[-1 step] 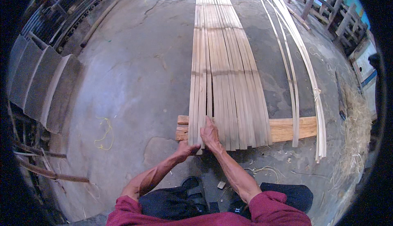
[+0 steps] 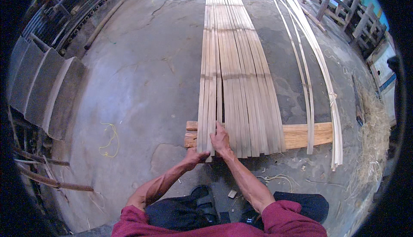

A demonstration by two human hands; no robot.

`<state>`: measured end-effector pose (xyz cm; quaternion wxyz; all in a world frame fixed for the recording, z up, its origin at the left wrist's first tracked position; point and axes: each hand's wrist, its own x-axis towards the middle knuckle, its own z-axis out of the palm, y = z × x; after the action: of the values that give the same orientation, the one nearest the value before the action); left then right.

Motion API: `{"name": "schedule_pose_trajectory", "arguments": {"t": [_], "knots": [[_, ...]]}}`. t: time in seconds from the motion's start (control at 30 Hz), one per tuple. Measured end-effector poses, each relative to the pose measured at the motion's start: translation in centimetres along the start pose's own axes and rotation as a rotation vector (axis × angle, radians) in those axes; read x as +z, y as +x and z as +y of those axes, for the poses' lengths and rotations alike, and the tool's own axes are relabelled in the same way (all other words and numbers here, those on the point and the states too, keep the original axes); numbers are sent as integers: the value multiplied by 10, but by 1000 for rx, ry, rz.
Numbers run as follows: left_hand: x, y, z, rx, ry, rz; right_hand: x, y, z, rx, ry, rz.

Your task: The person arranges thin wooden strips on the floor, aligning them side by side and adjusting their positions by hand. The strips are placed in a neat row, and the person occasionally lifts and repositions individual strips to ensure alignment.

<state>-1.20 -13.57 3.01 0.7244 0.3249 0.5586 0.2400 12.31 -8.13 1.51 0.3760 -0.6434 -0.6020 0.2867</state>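
Where the hands meet: bamboo strips [image 2: 234,73] side by side on the floor [image 2: 142,78], near ends over a wooden plank [image 2: 301,134]
Left hand [image 2: 195,156]: grasping strip ends
Right hand [image 2: 221,140]: pressed flat (fingers open) on strips
Around: loose strips [image 2: 320,65] right; straw [image 2: 374,125]; stacked panels [image 2: 43,86] left

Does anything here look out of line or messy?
Mostly tidy. A narrow gap splits the laid strips near the left hand and right hand, and a few loose strips curve apart on the right.

Approx. 15 long pale flat bamboo strips [image 2: 234,78] side by side under both hands; 1 thick tan wooden plank [image 2: 301,134] crosswise beneath; approx. 4 loose curved strips [image 2: 316,61] right of hands.
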Motion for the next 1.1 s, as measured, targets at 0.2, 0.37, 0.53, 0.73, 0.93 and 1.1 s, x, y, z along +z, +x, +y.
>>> {"name": "schedule_pose_trajectory", "arguments": {"t": [0.2, 0.37, 0.53, 0.73, 0.93, 1.1], "knots": [[-5, -16, -5, 0, -107, 38, -14, -4, -9, 86, 256, -191], [-1, -13, -1, 30, -95, 69, -19, 3, -19, 146, 221, -216], [4, 3, 13, 78, -107, 56, -13, 24, 5, 151, 174, -142], [1, -7, 10, 119, -20, 124, -3, -4, -9, 376, 324, -162], [11, -14, -12, 87, 19, 101, -9, -2, -24, 368, 442, -225], [14, 0, -16, 133, -71, 155, -7, 5, -9, 238, 234, 5]]}}
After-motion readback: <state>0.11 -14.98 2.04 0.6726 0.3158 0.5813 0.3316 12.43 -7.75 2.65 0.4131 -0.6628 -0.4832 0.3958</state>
